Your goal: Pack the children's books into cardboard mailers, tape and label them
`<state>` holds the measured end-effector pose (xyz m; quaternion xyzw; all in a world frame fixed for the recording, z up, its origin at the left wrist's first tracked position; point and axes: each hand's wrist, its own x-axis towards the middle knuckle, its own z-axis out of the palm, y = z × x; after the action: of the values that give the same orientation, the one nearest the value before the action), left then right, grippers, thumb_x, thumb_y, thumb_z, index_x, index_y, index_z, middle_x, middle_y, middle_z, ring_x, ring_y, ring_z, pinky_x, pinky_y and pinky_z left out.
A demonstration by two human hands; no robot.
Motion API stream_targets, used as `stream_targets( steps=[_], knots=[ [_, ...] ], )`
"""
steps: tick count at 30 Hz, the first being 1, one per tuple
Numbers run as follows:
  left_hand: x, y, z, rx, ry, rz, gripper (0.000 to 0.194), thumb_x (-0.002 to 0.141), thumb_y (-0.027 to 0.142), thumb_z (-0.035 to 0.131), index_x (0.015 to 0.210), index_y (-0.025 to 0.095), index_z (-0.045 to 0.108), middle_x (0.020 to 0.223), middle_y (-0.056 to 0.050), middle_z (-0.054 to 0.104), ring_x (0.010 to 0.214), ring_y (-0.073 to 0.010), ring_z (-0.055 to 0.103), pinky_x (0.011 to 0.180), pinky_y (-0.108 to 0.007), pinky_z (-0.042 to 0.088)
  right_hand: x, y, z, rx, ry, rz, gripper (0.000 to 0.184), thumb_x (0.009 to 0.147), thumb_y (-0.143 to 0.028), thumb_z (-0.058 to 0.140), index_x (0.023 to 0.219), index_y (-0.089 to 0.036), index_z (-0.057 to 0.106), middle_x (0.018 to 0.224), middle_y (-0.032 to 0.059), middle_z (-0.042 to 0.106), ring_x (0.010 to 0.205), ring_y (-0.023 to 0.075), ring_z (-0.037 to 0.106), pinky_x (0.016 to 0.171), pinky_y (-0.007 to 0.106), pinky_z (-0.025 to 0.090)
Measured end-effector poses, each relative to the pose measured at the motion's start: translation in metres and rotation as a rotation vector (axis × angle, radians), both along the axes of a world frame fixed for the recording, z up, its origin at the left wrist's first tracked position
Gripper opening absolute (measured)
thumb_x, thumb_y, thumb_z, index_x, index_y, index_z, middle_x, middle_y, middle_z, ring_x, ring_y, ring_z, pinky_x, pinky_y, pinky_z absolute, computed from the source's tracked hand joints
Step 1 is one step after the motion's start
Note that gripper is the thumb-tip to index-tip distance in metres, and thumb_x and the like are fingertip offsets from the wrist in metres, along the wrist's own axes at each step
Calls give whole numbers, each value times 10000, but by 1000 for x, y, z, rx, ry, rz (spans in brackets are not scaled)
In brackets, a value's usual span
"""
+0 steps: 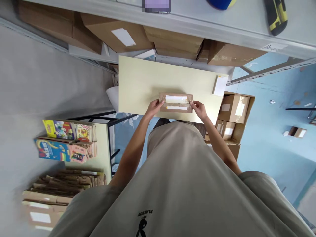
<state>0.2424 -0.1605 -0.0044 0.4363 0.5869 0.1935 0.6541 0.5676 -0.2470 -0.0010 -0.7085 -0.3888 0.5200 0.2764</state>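
Observation:
A flat brown cardboard parcel (175, 102) with two white strips lies on a pale yellow table (138, 85) in front of me. My left hand (155, 107) grips its left end, fingers curled over the edge. At the parcel's right end, my right hand (198, 108) pinches the edge near the white strips. Both forearms reach out over my grey shirt.
A white slip (220, 85) lies at the table's right corner. Cardboard boxes (232, 113) stand right of the table, more on the shelf (172, 39) behind it. At left, a side table holds colourful books (66, 140) and stacked flat cardboard (64, 184). The floor is blue.

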Motion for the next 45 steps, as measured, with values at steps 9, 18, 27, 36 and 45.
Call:
stream_targets(
  steps=[9,18,27,36,45],
  knots=[
    [-6,10,-8,75,2,-3,684,810,699,954,1238,175,854,1289,-134,877,1242,-319,788,1085,-412,637,15,0,4,180,-109,94,785,995,-979,606,957,-219,797,1213,198,806,1102,338,821,1070,508,710],
    [31,24,-47,168,100,-83,756,822,227,884,1566,189,754,1445,-140,836,1174,-276,827,1138,-477,695,40,-5,-30,150,-168,13,459,1041,-336,761,1468,-170,796,1544,215,752,1247,331,840,1175,538,725],
    [37,27,-38,382,474,-13,724,873,52,592,1559,239,723,1593,-167,754,1445,-321,766,1239,-552,646,145,18,-42,111,-502,264,538,1085,-227,629,1605,-130,728,1627,240,730,1423,425,757,1269,647,635],
    [139,31,11,665,490,-311,520,1042,74,576,1495,251,759,1463,-123,801,1443,-308,731,1313,-492,585,243,132,-74,-32,-734,476,632,1056,-337,778,1652,-148,683,1756,250,585,1611,492,534,1327,663,532],
    [217,8,34,609,351,-489,475,1112,109,543,1502,249,775,1517,-110,797,1482,-340,685,1345,-532,543,245,141,-102,107,-692,460,492,1118,-423,708,1474,-89,765,1567,305,698,1465,481,642,1271,689,535]
  ],
)
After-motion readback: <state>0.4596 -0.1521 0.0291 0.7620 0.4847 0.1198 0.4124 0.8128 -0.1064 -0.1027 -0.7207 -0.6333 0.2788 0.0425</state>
